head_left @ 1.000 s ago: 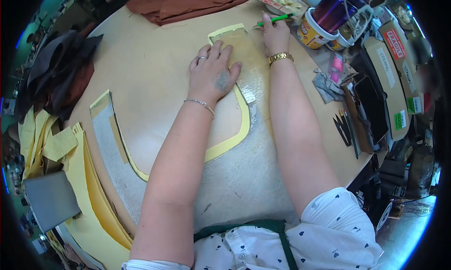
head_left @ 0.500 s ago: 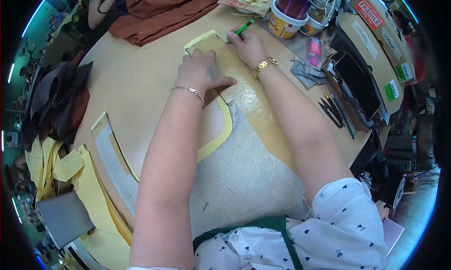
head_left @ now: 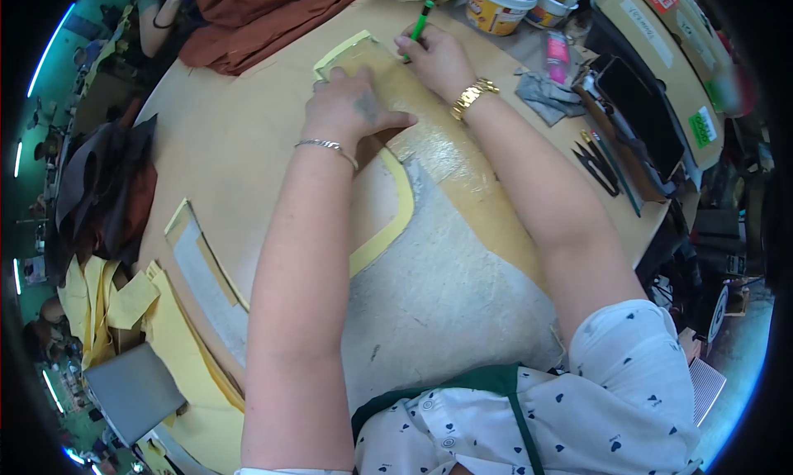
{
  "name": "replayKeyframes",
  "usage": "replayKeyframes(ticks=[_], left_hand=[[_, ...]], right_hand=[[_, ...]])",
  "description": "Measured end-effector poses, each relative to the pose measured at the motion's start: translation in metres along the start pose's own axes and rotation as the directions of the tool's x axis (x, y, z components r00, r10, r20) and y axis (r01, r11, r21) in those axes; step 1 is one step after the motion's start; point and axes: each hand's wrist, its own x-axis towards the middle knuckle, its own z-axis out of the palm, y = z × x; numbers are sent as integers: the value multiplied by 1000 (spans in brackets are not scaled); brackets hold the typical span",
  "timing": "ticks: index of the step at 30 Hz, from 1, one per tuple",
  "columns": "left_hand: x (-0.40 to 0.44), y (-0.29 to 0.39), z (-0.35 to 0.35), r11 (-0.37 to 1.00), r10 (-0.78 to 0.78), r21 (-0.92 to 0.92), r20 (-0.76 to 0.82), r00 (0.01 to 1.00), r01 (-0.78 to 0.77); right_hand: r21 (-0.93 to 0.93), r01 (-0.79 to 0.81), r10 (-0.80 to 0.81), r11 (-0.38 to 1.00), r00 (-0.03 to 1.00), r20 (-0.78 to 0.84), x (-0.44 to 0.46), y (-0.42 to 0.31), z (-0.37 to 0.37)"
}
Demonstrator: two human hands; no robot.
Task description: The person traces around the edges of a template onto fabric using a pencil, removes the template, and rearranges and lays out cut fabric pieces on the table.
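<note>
A large pattern piece, grey with a shiny tan taped strip and pale yellow edging, lies on the table in front of me. My left hand rests flat on its narrow far end, fingers spread and thumb pointing right. Just right of that end, my right hand grips a green pen. The pen stands nearly upright, its lower end close to the pattern's right edge; any contact at the tip is too small to make out.
A smaller grey-and-yellow pattern strip lies to the left, near yellow sheets. Reddish-brown cloth sits at the far side, with a person's arm beside it. Tubs, a grey rag, black scissors and boxes occupy the right.
The view has shifted slightly. The green pen is now more upright, and my right hand has turned a little with it. My left hand keeps its place on the pattern.
</note>
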Motion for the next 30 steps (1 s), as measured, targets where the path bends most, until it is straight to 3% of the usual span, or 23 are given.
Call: replayKeyframes(ticks=[3,5,9,12,14,16,17,19,23,25,30], left_hand=[[0,0,1,1000,-16,13,-8,1000,16],[0,0,-2,999,-38,15,13,999,38],[-8,8,3,998,-62,-7,-18,998,62],[-31,27,28,978,78,210,-341,937,-5],[-63,48,23,983,179,77,-167,969,-168],[-91,69,17,969,244,-30,6,970,-244],[-96,74,22,970,244,-5,-29,969,-244],[-104,80,36,972,236,37,-92,967,-234],[-97,86,29,977,197,62,90,976,-203],[-98,89,28,977,183,92,101,978,-192],[-93,92,26,971,186,127,118,975,-201]], right_hand=[[-206,-24,54,978,989,140,-45,-34,-40],[-298,43,13,954,983,183,-86,-41,-67],[-225,-91,124,970,983,138,-120,-54,-88],[-151,-151,169,977,979,116,-123,-52,-85],[-127,-131,143,983,985,95,-124,-47,-86],[-160,51,-48,986,999,24,-124,-30,-84],[-182,141,-143,973,990,-2,-124,-25,-84],[-146,40,-37,988,999,19,-125,-29,-85],[-173,-108,121,979,990,66,-149,-47,-106],[-268,-166,210,949,967,143,-181,-60,-133],[-170,-164,186,972,975,122,-232,-51,-167]])
